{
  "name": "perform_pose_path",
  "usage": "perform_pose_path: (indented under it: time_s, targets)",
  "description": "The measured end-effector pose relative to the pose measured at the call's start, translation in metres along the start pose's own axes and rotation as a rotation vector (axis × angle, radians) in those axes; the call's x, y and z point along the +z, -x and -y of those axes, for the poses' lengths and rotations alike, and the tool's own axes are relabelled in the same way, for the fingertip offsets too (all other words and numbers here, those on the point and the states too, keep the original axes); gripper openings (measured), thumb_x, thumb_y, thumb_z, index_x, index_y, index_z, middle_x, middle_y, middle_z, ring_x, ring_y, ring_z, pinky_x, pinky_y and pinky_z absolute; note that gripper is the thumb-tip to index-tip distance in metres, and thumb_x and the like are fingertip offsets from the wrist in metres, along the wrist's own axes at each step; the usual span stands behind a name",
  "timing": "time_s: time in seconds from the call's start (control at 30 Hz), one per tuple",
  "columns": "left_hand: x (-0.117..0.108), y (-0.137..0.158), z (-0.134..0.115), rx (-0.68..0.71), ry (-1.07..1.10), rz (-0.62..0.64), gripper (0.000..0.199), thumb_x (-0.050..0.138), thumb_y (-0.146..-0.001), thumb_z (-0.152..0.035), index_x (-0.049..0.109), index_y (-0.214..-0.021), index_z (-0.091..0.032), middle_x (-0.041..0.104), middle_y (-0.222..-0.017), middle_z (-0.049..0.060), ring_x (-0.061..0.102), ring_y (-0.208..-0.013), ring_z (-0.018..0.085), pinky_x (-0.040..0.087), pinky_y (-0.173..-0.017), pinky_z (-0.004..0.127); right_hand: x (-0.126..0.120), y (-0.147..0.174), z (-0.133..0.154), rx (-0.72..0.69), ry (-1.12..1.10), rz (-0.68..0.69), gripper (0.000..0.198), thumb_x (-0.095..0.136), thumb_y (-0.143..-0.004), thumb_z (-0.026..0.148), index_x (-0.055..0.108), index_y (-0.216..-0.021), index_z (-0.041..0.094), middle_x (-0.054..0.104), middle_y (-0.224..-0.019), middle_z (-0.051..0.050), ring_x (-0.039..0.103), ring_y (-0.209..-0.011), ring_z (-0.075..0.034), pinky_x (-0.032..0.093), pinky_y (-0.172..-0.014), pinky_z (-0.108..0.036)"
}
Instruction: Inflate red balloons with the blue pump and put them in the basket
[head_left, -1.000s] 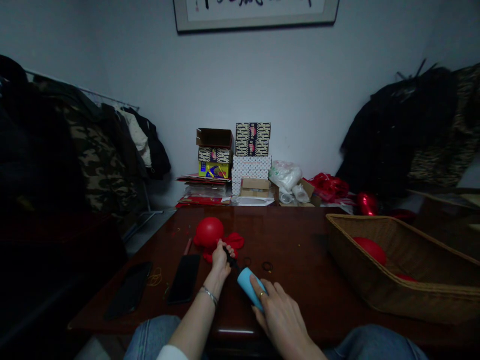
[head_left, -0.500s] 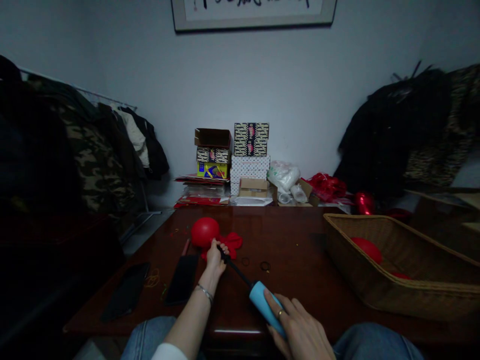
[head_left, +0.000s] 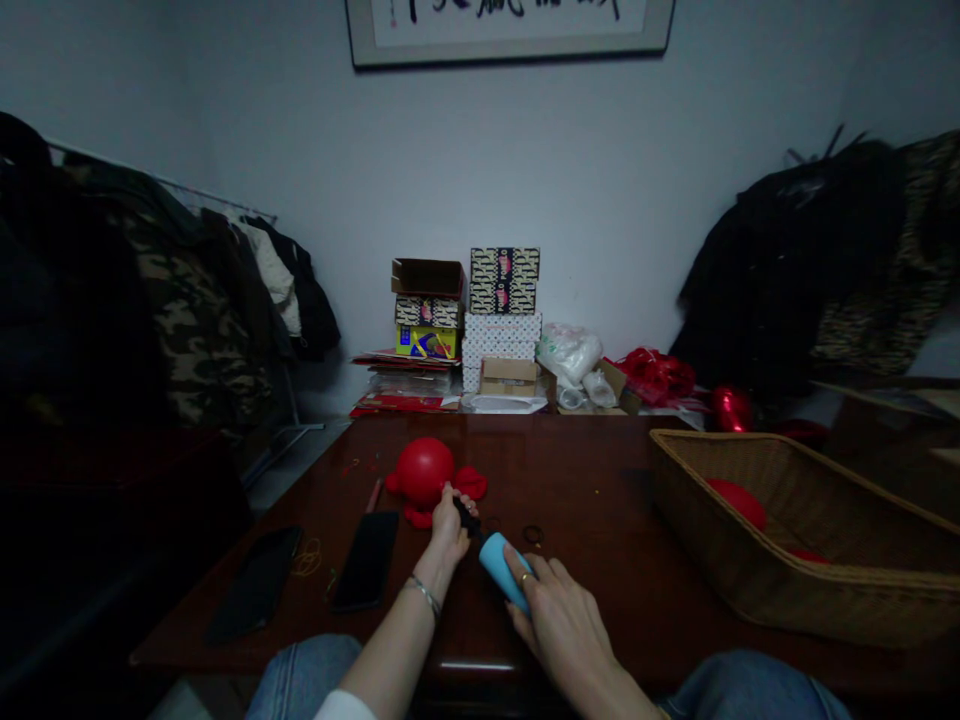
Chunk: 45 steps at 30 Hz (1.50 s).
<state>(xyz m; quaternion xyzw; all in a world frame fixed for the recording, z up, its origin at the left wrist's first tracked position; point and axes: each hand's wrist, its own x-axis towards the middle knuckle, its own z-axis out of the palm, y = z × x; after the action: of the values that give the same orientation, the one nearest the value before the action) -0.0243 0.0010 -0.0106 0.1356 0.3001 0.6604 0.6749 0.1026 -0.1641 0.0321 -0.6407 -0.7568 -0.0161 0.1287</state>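
Observation:
My left hand (head_left: 453, 520) is closed around the neck of a round, inflated red balloon (head_left: 424, 470), where it meets the black nozzle end of a hand balloon pump (head_left: 504, 570). My right hand (head_left: 559, 610) wraps the pump's light blue barrel from above. Little of the black rod shows between the barrel and my left hand. Limp red balloons (head_left: 471, 482) lie on the table around the inflated one. My left fingers hide the exact join of balloon and nozzle.
On the brown table (head_left: 592, 590), a wicker basket (head_left: 795, 575) with red balloons (head_left: 739, 502) stands at right. Two dark phones (head_left: 366, 562) and rubber bands (head_left: 306, 558) lie at left. Stacked boxes (head_left: 501, 345) stand behind the table.
My right hand has pushed the blue barrel up and left toward my left hand, so less black rod shows. My left hand and the balloon have shifted slightly right.

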Motion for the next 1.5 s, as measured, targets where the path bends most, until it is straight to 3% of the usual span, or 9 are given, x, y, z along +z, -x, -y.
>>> perform_pose_path:
  time_s: [0.37,0.93,1.2,1.5]
  targets:
    - [-0.002,0.001,0.009,0.007,-0.051,-0.011,0.029,0.052,-0.086,-0.036,0.042,-0.066,-0.018,0.040,-0.047,-0.005,0.039,-0.037,0.008,0.033,-0.038,0.019,0.010,-0.010,0.009,0.012,0.001,-0.024,0.060,0.054,-0.078,0.017,0.041,-0.135,0.024,0.061,-0.114,-0.008,0.056,-0.100,-0.024,0.049,-0.080,-0.033]
    - [-0.003,-0.005,-0.013,0.012,0.025,-0.011,0.028,0.051,-0.087,-0.034,0.040,-0.066,-0.019,0.037,-0.049,-0.006,0.036,-0.036,0.007,0.029,-0.036,0.018,0.014,0.058,-0.042,-0.009,-0.093,0.044,0.062,0.052,-0.077,0.027,0.037,-0.137,0.035,0.056,-0.128,0.001,0.057,-0.105,-0.024,0.051,-0.086,-0.036]
    - [-0.005,-0.006,-0.009,0.011,0.043,0.010,0.029,0.048,-0.089,-0.032,0.040,-0.065,-0.018,0.038,-0.048,-0.005,0.037,-0.037,0.007,0.029,-0.036,0.017,-0.003,0.045,-0.028,0.016,-0.113,0.110,0.060,0.047,-0.080,0.027,0.036,-0.138,0.031,0.056,-0.127,-0.003,0.055,-0.106,-0.024,0.049,-0.088,-0.037]
    - [-0.005,-0.002,0.009,0.021,-0.016,-0.016,0.029,0.052,-0.086,-0.038,0.042,-0.066,-0.018,0.041,-0.046,-0.005,0.041,-0.037,0.009,0.034,-0.039,0.019,-0.003,0.015,-0.009,0.026,-0.070,0.045,0.059,0.050,-0.079,0.020,0.040,-0.136,0.026,0.059,-0.121,-0.006,0.055,-0.104,-0.025,0.048,-0.085,-0.037]
